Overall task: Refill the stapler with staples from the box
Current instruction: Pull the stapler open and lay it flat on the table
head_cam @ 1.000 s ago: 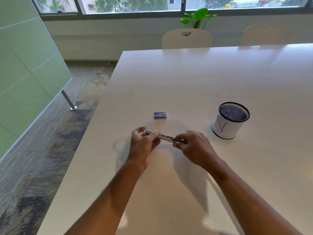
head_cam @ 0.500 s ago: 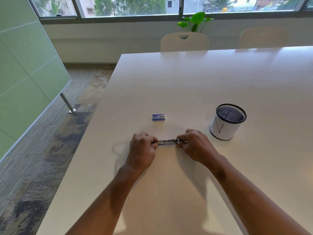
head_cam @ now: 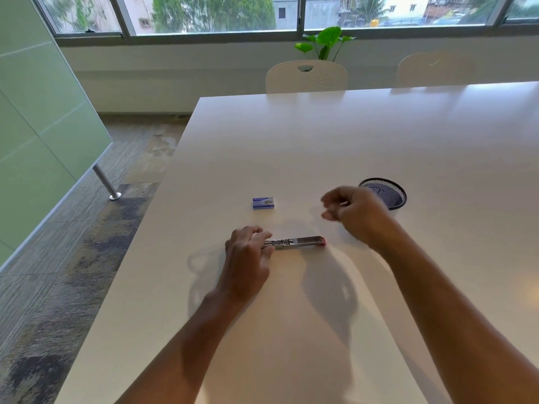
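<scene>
The stapler (head_cam: 294, 242) is lying flat on the white surface (head_cam: 320, 147), its metal length running left to right and a small red tip showing at its right end. The left hand (head_cam: 248, 258) is resting at the stapler's left end, its fingers (head_cam: 264, 236) pinching that end between thumb and forefinger while the rest of the tool is sitting free on the surface. The right hand (head_cam: 354, 212) is hanging in the air up and to the right of the stapler, apart from it; it is blurred, its fingers (head_cam: 328, 214) are loosely curled, and whether they are carrying anything cannot be told. The small blue staple box (head_cam: 263, 203) is sitting on the surface beyond the stapler, near it but not touching, with neither hand on it. A black mesh pen cup (head_cam: 388, 192) is standing farther right, partly hidden behind the right hand. Two white chairs (head_cam: 306, 77) are standing at the far edge, and a green plant (head_cam: 325, 42) is showing behind the nearer one, below the window.
</scene>
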The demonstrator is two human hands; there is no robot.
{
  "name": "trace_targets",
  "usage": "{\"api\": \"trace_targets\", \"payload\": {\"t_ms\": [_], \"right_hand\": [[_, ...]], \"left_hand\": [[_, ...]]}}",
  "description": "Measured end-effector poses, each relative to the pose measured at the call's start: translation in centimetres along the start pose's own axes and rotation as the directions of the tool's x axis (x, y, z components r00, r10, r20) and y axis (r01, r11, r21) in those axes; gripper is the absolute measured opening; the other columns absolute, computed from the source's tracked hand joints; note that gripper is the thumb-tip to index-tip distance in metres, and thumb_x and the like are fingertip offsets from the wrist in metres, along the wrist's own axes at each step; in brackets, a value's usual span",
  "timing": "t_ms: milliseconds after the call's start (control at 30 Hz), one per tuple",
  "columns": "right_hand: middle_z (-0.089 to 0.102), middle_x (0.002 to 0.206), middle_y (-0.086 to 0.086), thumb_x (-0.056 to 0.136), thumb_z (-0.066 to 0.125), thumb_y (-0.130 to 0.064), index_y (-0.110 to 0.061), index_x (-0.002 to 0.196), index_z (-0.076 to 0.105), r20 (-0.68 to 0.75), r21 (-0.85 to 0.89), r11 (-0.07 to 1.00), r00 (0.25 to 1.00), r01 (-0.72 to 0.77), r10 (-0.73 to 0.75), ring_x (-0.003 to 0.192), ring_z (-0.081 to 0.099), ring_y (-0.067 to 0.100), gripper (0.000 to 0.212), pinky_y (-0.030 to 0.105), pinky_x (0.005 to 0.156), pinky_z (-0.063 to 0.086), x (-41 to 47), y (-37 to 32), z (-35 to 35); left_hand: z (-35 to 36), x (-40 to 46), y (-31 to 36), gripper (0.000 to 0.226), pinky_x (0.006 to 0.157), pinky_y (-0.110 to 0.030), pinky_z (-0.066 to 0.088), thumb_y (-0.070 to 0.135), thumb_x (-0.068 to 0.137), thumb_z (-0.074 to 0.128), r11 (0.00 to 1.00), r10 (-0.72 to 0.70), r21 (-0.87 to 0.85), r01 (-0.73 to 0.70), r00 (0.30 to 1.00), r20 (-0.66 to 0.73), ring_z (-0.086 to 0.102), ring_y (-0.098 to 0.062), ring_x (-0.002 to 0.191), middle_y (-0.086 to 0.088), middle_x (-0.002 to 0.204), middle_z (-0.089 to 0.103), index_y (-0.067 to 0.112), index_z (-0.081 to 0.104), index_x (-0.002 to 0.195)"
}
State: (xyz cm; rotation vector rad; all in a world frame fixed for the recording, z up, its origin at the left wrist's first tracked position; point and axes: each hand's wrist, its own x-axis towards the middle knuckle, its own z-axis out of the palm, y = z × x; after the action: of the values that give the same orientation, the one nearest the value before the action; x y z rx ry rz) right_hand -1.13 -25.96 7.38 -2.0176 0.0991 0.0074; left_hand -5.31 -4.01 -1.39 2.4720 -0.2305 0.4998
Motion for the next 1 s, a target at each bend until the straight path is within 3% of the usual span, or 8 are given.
{"api": "trace_targets", "payload": {"t_ms": [100, 233, 333, 500, 633, 767, 1000], "right_hand": [[0.075, 0.086, 0.002, 0.09, 0.06, -0.002, -0.021, 0.094, 0.071, -0.192, -0.206, 0.975, 0.973, 0.087, -0.127, 0.081, 0.074, 0.014, 0.022, 0.027, 0.08, 0.055, 0.1, -0.9, -2.9], [0.074, 0.096, 0.01, 0.089, 0.06, -0.006, -0.014, 0.102, 0.073, -0.316, -0.428, 0.899, 0.918, 0.086, -0.239, 0.096, 0.067, 0.03, 0.021, 0.033, 0.085, 0.051, 0.8, -0.1, -5.4], [0.076, 0.102, 0.017, 0.09, 0.062, -0.01, -0.014, 0.099, 0.077, -0.3, -0.501, 0.864, 0.927, 0.049, -0.227, 0.098, 0.066, 0.037, 0.017, 0.037, 0.087, 0.051, 1.5, 1.4, -6.0], [0.074, 0.09, 0.021, 0.085, 0.059, -0.005, -0.011, 0.088, 0.078, -0.253, -0.549, 0.834, 0.938, 0.062, -0.236, 0.086, 0.064, 0.042, 0.02, 0.037, 0.077, 0.053, 2.1, 2.9, -5.4], [0.077, 0.092, 0.016, 0.085, 0.058, -0.002, -0.013, 0.09, 0.08, -0.242, -0.529, 0.845, 0.941, 0.078, -0.238, 0.089, 0.066, 0.038, 0.025, 0.035, 0.079, 0.054, 2.6, 2.9, -5.0], [0.076, 0.089, 0.016, 0.083, 0.056, 0.0, -0.011, 0.083, 0.08, -0.202, -0.528, 0.846, 0.955, 0.08, -0.217, 0.089, 0.067, 0.038, 0.026, 0.043, 0.082, 0.059, 2.9, 2.6, -5.1], [0.075, 0.094, 0.019, 0.083, 0.055, -0.002, -0.011, 0.084, 0.08, -0.185, -0.526, 0.85, 0.97, 0.039, -0.159, 0.089, 0.066, 0.04, 0.026, 0.045, 0.083, 0.059, 3.2, 2.3, -5.5]], "left_hand": [[0.4, 0.0, 0.7, 0.028, 0.092, -0.048, 0.049, 0.002, 0.081, 0.078, 0.998, 0.058, -0.001, -0.058, 0.998, -0.033, 0.063, -0.037, 0.108, -0.014, 0.113, 0.072, 0.005, 0.076, 0.109], [0.7, 0.0, 1.3, 0.024, 0.09, -0.047, 0.051, 0.002, 0.082, 0.078, 0.994, 0.112, -0.012, -0.113, 0.992, -0.066, 0.065, -0.035, 0.105, -0.012, 0.109, 0.073, 0.004, 0.077, 0.106], [0.9, 0.0, 1.5, 0.023, 0.089, -0.048, 0.051, 0.002, 0.082, 0.078, 0.991, 0.129, -0.018, -0.13, 0.989, -0.068, 0.065, -0.034, 0.105, -0.011, 0.107, 0.074, 0.004, 0.077, 0.104], [1.0, 0.1, 1.5, 0.023, 0.089, -0.05, 0.052, -0.001, 0.081, 0.078, 0.988, 0.147, -0.025, -0.15, 0.985, -0.087, 0.066, -0.035, 0.103, -0.012, 0.106, 0.074, 0.003, 0.077, 0.103], [1.1, 0.3, 1.2, 0.021, 0.09, -0.049, 0.052, 0.0, 0.082, 0.077, 0.988, 0.144, -0.031, -0.149, 0.983, -0.113, 0.066, -0.035, 0.105, -0.012, 0.107, 0.075, 0.003, 0.077, 0.103], [1.3, 0.4, 0.8, 0.021, 0.092, -0.048, 0.051, 0.0, 0.082, 0.077, 0.989, 0.138, -0.042, -0.144, 0.983, -0.121, 0.066, -0.034, 0.106, -0.012, 0.107, 0.075, 0.003, 0.077, 0.102], [1.3, 0.8, 0.6, 0.021, 0.094, -0.045, 0.051, 0.001, 0.083, 0.077, 0.989, 0.126, -0.058, -0.134, 0.984, -0.129, 0.066, -0.033, 0.106, -0.013, 0.108, 0.075, 0.002, 0.077, 0.104]]}}
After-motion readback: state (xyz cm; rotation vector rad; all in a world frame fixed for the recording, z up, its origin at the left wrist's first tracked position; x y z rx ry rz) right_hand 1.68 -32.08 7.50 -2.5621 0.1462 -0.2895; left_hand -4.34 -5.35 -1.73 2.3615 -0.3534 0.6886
